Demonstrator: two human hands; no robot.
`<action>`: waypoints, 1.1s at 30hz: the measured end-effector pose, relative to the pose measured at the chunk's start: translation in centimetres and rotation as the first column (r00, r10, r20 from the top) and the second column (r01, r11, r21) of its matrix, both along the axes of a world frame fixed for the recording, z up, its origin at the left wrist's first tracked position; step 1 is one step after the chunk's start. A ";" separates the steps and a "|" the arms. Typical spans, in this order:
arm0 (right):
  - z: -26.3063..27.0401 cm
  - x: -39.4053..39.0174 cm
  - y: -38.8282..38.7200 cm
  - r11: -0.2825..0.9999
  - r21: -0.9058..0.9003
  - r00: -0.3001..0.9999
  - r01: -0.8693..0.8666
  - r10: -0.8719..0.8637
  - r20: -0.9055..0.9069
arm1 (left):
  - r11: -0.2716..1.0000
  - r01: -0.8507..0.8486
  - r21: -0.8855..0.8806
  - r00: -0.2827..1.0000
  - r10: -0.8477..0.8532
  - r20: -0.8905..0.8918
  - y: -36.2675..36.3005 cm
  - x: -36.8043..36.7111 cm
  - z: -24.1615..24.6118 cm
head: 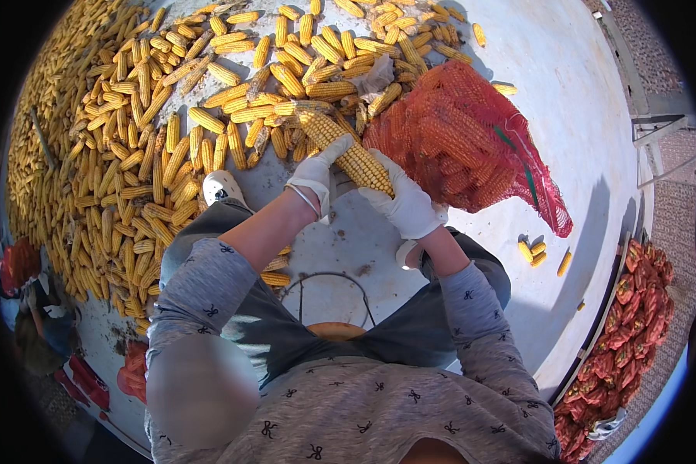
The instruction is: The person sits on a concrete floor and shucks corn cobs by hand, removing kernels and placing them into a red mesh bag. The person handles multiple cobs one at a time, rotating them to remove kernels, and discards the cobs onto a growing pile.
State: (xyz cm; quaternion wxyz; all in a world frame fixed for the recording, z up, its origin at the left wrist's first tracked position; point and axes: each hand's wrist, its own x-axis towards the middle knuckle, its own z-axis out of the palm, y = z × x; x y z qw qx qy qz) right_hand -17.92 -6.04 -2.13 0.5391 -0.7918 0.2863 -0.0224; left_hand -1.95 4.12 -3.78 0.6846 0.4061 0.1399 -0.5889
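Both my hands wear white gloves and hold one large yellow ear of corn (356, 159) above the floor between my knees. My left hand (319, 174) grips its left side, a bracelet at the wrist. Around its lower end is my right hand (403, 200). Just right of the corn, a red mesh sack (458, 139) filled with corn ears lies on its side, its gathered end pointing to the lower right. Loose husked ears (290, 81) lie scattered beyond my hands.
A big heap of corn ears (110, 174) spreads along the left. Several small ears (538, 249) lie right of my knee. Filled red sacks (620, 336) are piled past the floor's right edge. Another person (43, 325) is at the far left, near red sacks. I sit on a low stool (336, 331).
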 end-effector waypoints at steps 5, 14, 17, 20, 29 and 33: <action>1.7 0.1 -2.1 0.625 0.777 0.996 0.072 -0.091 -0.019 | 0.998 0.061 -0.025 0.998 -0.061 0.011 -0.1 1.3 -0.4; 3.0 0.1 -0.7 0.457 0.867 0.974 0.199 -0.186 -0.126 | 0.980 0.043 -0.195 0.999 -0.040 0.020 -0.3 0.9 0.8; 3.0 0.1 -0.7 0.491 0.854 0.983 0.173 -0.141 -0.118 | 0.980 0.057 -0.190 0.998 -0.051 0.034 -0.1 1.1 0.3; 3.5 0.7 -0.7 0.568 0.778 0.962 0.270 -0.121 -0.245 | 0.993 0.014 -0.119 1.000 -0.014 0.000 -0.2 1.1 1.5; -2.4 -0.7 -2.0 0.977 -0.120 0.984 0.175 -0.179 -0.022 | 0.992 -0.084 -0.089 0.996 0.081 -0.039 -0.5 1.4 -1.1; 1.3 1.0 -1.2 0.962 -0.228 0.987 0.150 -0.134 0.086 | 0.990 -0.118 -0.080 0.993 0.116 -0.032 -0.3 0.9 -2.2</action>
